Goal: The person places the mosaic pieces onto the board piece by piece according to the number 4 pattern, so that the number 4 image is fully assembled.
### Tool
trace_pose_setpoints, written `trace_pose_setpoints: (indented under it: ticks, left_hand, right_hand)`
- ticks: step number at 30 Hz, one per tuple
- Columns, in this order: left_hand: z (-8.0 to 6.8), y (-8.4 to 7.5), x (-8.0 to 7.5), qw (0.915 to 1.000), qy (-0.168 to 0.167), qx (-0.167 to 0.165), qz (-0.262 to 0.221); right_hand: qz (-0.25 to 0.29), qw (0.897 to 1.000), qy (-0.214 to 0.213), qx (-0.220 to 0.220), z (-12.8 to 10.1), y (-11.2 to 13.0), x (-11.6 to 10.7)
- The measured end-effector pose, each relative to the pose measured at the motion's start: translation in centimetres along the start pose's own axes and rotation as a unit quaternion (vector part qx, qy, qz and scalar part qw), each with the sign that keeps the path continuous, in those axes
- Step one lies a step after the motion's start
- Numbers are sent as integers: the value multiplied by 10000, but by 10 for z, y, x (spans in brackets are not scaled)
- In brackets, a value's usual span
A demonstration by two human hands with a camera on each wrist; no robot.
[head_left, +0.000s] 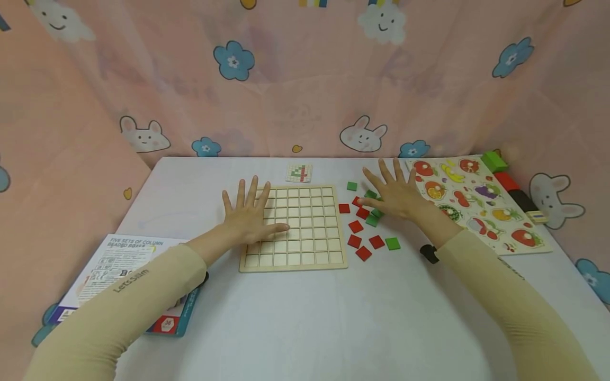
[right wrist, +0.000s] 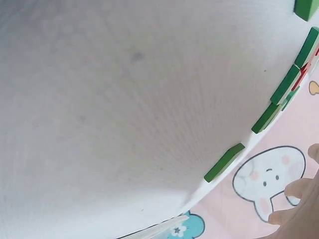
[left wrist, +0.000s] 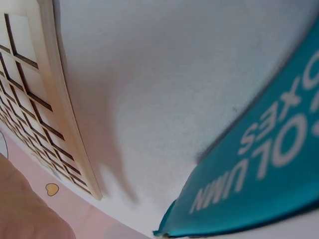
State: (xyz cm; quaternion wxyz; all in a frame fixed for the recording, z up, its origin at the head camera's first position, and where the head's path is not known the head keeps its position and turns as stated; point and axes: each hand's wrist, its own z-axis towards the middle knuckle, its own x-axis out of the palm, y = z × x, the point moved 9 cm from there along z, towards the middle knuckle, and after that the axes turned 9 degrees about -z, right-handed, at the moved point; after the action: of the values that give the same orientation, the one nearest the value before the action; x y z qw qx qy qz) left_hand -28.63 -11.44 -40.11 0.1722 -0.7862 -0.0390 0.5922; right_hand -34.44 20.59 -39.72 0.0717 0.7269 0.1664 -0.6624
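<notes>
Left hand (head_left: 248,214) lies flat, fingers spread, on the wooden grid board (head_left: 305,230); right hand (head_left: 395,196), fingers spread, covers red and green tiles (head_left: 363,213)

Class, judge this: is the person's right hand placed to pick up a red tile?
Probably yes: the right hand lies flat over the loose tiles, and a red tile sits uncovered just beside it.

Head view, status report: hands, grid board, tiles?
Left hand flat on grid board, cells empty. Right hand spread over red and green tiles. Nothing held, nothing blocking.
</notes>
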Motion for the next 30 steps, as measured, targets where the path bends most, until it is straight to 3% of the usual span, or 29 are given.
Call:
trace_pose_setpoints:
  ticks: [13, 16, 21, 23, 30]
  left_hand:
    - [13, 5, -24, 9992, 75, 154, -367]
    - [19, 9, -28, 9975, 287, 351, -539]
    - [26, 16, -29, 9911, 868, 933, -394]
    - [29, 20, -28, 9881, 1090, 1015, -387]
    - [33, 35, -22, 9829, 1671, 416, -660]
  right_hand:
    - [27, 9998, -218, -38, 17, 5, -14]
    - [311, 9991, -271, -121, 25, 8, -14]
    - [989, 9949, -42, -167, 37, 12, -9]
    - [1197, 9926, 0, -229, 42, 15, -8]
    - [1748, 9833, 258, -433, 49, 27, -13]
